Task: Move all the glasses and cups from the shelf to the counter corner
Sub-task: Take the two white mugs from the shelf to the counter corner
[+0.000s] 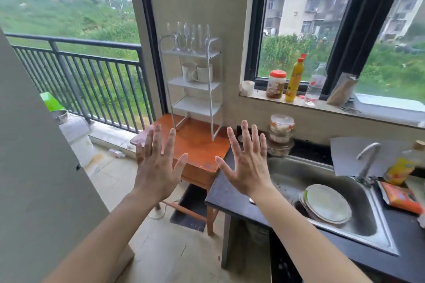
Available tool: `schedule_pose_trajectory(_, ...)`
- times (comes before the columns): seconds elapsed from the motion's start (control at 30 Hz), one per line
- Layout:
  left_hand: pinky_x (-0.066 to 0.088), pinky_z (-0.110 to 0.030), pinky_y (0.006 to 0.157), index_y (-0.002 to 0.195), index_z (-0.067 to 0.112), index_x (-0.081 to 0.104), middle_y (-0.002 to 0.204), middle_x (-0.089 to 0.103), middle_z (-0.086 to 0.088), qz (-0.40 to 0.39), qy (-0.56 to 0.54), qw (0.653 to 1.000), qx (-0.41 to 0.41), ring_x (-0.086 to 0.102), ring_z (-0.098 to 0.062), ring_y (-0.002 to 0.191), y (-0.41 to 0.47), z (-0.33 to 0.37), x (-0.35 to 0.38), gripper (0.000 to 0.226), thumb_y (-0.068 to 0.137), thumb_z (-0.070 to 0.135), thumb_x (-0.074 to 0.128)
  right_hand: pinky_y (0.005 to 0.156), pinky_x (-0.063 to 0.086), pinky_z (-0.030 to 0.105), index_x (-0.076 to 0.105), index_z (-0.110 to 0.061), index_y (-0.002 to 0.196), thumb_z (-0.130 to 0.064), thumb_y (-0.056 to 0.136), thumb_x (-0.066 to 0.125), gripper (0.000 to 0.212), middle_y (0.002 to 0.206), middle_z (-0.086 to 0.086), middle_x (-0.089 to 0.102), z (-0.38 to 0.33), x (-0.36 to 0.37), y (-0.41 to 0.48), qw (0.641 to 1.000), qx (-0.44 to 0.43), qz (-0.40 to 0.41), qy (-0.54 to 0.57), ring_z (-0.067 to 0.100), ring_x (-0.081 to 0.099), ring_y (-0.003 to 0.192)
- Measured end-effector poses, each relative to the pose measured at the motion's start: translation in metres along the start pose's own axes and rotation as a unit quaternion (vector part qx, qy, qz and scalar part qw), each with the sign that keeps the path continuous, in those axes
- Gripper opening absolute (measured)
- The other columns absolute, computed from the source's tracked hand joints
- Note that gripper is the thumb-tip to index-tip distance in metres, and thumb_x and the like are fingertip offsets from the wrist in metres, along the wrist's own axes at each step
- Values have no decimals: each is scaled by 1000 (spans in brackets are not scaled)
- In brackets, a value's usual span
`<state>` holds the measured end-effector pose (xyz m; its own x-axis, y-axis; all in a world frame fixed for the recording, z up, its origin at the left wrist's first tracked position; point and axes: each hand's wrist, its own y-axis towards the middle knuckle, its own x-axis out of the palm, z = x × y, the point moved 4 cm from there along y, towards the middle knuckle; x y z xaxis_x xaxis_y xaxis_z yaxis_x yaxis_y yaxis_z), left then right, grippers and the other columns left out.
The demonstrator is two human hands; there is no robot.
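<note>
A white wire shelf [215, 86] stands on a small orange wooden table [197, 142] against the wall. Several clear stemmed glasses [188, 38] line its top tier. Two white mugs [199, 73] sit on the second tier; the lower tiers are bare. The black counter [220, 193] with its near-left corner lies to the right of the table. My left hand [156, 167] and my right hand [247, 165] are both raised in front of me, palms forward, fingers spread, holding nothing, well short of the shelf.
A steel sink [322, 190] with plates [326, 205] and a tap fills the counter. Stacked lidded bowls [281, 135] stand at the counter's back. Bottles and a jar [276, 84] line the windowsill. A pink phone [141, 136] lies on the table's left edge. A balcony railing is at left.
</note>
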<state>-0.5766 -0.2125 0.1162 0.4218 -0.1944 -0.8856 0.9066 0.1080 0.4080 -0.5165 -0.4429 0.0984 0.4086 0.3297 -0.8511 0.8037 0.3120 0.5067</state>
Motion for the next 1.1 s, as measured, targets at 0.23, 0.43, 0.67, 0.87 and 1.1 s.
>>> schedule_pose_trajectory(0.23,-5,-49,122,159,28,-6,165,-21,-5,-16,12,998,-56,-20,-21,152,156,-53,52,75,99,61,25,124,10,53,8,-25,162,-67,97,35,83,169,14,-5,22,89,156,998,-4,-31,51,36,0,155)
schedule_pose_trajectory(0.43,-4,-40,121,160,28,1,168,-9,-6,15,-6,999,-41,-12,-18,153,260,-83,69,81,91,68,15,110,41,49,13,-22,161,-64,97,39,81,167,16,16,25,133,275,995,-1,-47,93,33,25,150)
schedule_pose_trajectory(0.67,5,-43,122,160,23,10,168,3,-9,-12,-106,993,-54,-2,-22,154,348,-115,122,75,97,60,28,105,45,43,10,-24,161,-57,98,45,80,166,11,18,20,192,352,987,9,-81,142,28,26,149)
schedule_pose_trajectory(0.87,11,-41,123,158,16,20,165,19,-9,-48,-222,974,-22,7,-22,153,450,-138,182,67,102,45,41,115,27,31,15,-19,161,-31,103,50,68,166,3,20,21,233,411,975,60,-78,198,20,21,151)
schedule_pose_trajectory(1.1,24,-41,115,150,12,34,152,39,-12,-75,-247,964,65,30,-29,141,553,-156,231,64,99,47,49,117,24,32,20,-19,160,-23,106,42,58,160,8,34,8,280,481,933,213,-87,276,22,29,148)
